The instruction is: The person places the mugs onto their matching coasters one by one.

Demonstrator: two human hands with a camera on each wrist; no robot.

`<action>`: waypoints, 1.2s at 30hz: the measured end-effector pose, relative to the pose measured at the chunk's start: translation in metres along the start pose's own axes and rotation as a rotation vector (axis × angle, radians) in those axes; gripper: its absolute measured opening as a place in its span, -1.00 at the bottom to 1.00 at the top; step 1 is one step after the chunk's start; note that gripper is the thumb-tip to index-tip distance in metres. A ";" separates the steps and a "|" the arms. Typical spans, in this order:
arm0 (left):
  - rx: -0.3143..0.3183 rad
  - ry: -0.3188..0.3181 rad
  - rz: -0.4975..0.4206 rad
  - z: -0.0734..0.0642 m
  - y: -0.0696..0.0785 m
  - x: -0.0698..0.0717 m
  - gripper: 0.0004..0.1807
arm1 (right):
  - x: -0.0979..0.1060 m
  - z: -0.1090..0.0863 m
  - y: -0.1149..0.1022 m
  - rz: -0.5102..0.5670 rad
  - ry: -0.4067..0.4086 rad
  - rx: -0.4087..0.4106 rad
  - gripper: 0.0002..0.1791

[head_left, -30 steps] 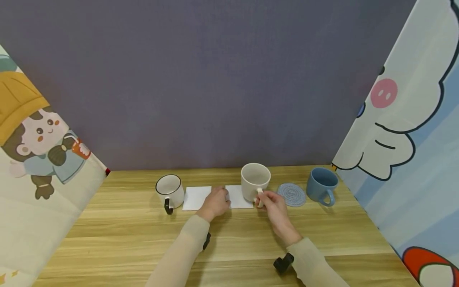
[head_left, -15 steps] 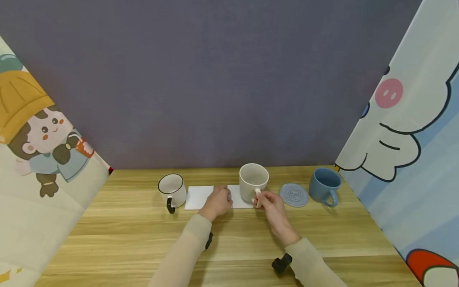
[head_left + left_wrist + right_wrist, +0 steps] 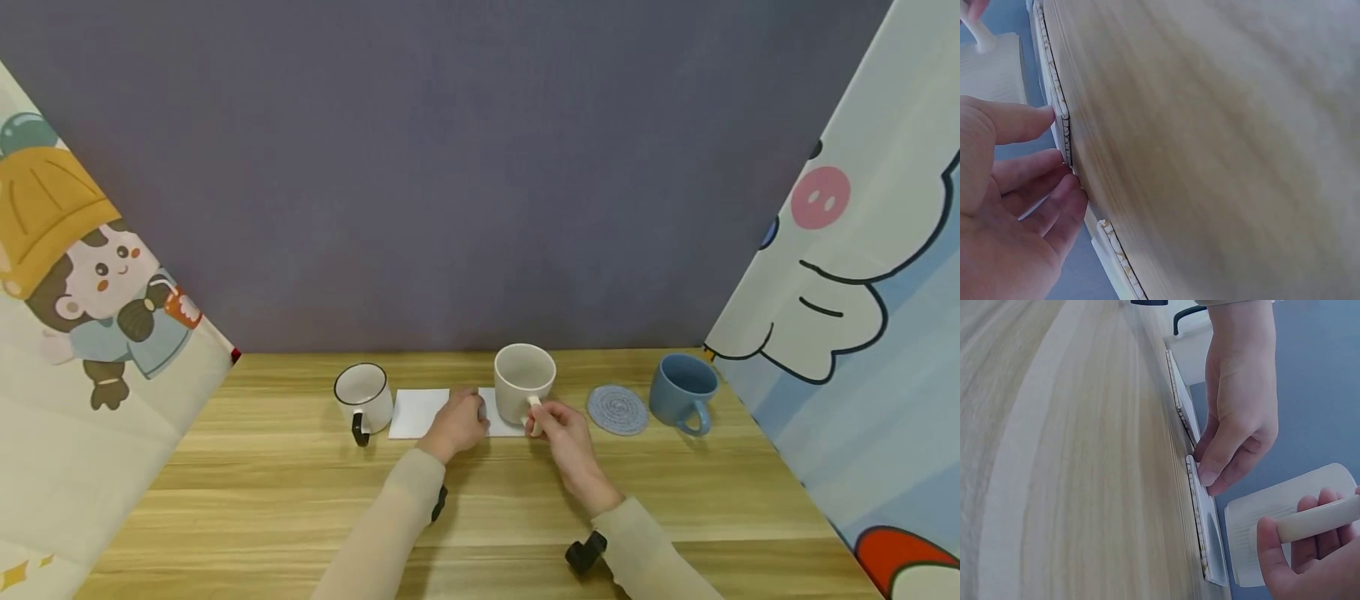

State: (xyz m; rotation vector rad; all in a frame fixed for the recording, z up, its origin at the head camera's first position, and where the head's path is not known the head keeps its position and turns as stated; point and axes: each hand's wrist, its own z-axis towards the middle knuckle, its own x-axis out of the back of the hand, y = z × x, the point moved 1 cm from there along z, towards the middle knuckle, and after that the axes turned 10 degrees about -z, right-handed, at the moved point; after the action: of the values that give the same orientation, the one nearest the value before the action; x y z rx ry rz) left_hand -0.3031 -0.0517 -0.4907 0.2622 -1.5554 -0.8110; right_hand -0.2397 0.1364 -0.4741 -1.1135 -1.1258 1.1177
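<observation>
In the head view, my left hand (image 3: 457,425) is at the inner edge of the right white square coaster (image 3: 1210,534). The left wrist view shows its thumb and fingers pinching that coaster's end, thumb on one face. My right hand (image 3: 573,450) grips the handle of a cream mug (image 3: 519,392) between thumb and curled fingers. The mug is upright over the right coaster; both wrist views show a narrow gap beneath its base. Left of my left hand lies a second white coaster (image 3: 414,412), partly covered by that hand.
A white mug with a black rim and handle (image 3: 363,404) stands at the left. To the right lie a round blue-grey woven coaster (image 3: 617,410) and a blue mug (image 3: 681,396). A dark backdrop (image 3: 480,183) rises behind the wooden table (image 3: 510,517).
My right hand has shifted the cream mug slightly left over the coaster. The left hand keeps its place at the coaster's edge. The head view has turned a little.
</observation>
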 end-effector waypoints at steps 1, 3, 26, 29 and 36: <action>0.000 0.000 0.002 0.000 0.000 0.000 -0.82 | 0.000 0.000 0.000 0.000 0.001 -0.003 -0.76; -0.002 0.000 0.004 0.000 0.000 0.000 -0.81 | -0.001 0.000 0.001 -0.004 0.003 -0.003 -0.75; -0.052 0.041 0.006 0.000 -0.004 -0.001 -0.79 | -0.017 0.003 0.011 0.015 -0.016 -0.058 -0.77; -0.043 0.036 -0.001 0.000 -0.004 -0.001 -0.79 | -0.019 0.004 0.011 0.013 -0.013 -0.055 -0.76; -0.039 0.031 -0.004 0.000 -0.003 0.000 -0.77 | -0.026 0.004 0.009 0.001 -0.004 -0.046 -0.76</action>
State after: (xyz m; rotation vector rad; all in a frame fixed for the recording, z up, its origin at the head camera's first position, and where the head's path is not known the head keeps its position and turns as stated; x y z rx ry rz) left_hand -0.3042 -0.0536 -0.4920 0.2485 -1.5093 -0.8363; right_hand -0.2462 0.1117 -0.4847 -1.1484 -1.1592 1.0995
